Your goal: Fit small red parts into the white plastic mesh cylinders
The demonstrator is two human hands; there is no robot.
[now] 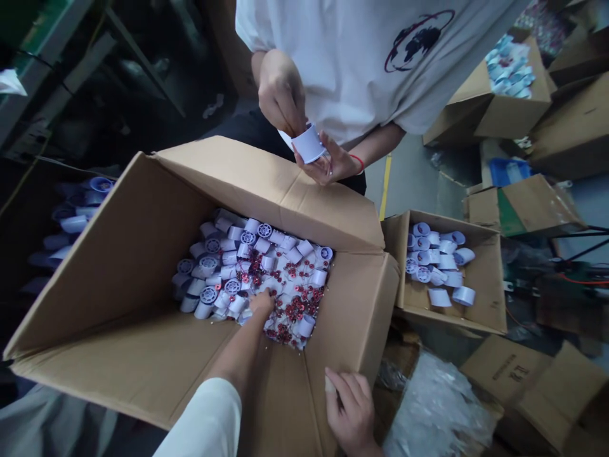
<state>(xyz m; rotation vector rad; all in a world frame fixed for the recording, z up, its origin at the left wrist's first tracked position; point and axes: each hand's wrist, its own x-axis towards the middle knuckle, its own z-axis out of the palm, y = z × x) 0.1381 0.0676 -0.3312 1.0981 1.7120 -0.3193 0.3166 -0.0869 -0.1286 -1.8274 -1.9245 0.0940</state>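
The left hand (262, 303), fingers too hidden to judge, reaches between white plastic cylinders (208, 294), axes mixed, heaped mostly toward the left wall of one large brown cardboard box (352, 298), and round red beads (295, 309) clustered rightward; both defy counting. The right hand (351, 406), farther, bends at its near-right corner, grip unclear.
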